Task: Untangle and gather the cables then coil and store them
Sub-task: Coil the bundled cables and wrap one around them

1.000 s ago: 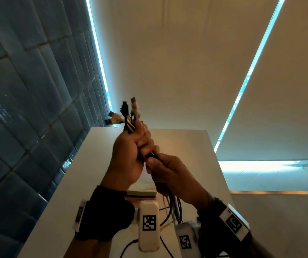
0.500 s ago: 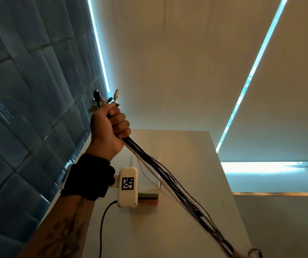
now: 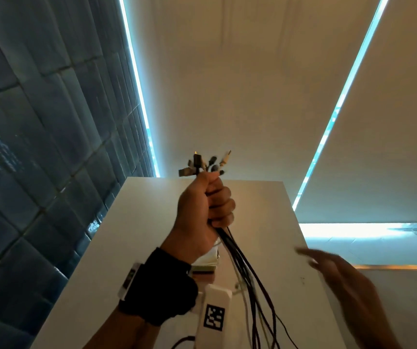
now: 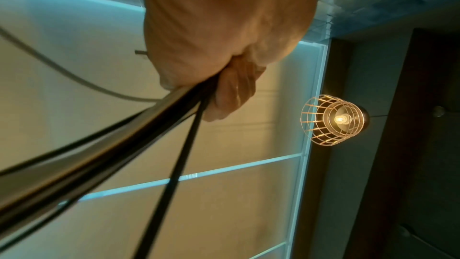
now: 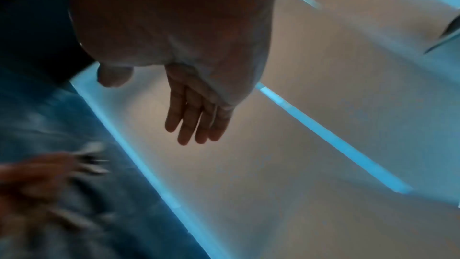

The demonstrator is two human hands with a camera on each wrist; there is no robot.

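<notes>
My left hand [image 3: 206,205] is raised over the white table [image 3: 137,235] and grips a bundle of cables [image 3: 245,270] in its fist. Several plugs [image 3: 206,163] stick out above the fist. The black and pale cables hang down from it toward the bottom of the head view. In the left wrist view the curled fingers [image 4: 231,94] clamp the dark cables [image 4: 124,135]. My right hand [image 3: 338,275] is to the right of the bundle, blurred, with straight fingers and nothing in it. The right wrist view shows its fingers [image 5: 194,119] spread and empty.
A stack of flat things [image 3: 206,264] lies on the table behind the left wrist. A dark tiled wall [image 3: 38,147] runs along the left. Pale blinds [image 3: 240,84] hang behind the table. A wire cage lamp [image 4: 333,119] glows in the left wrist view.
The right hand slid down the cables, let go and has come back up, open, at the right. The left hand moved back toward the middle with the bundle.
</notes>
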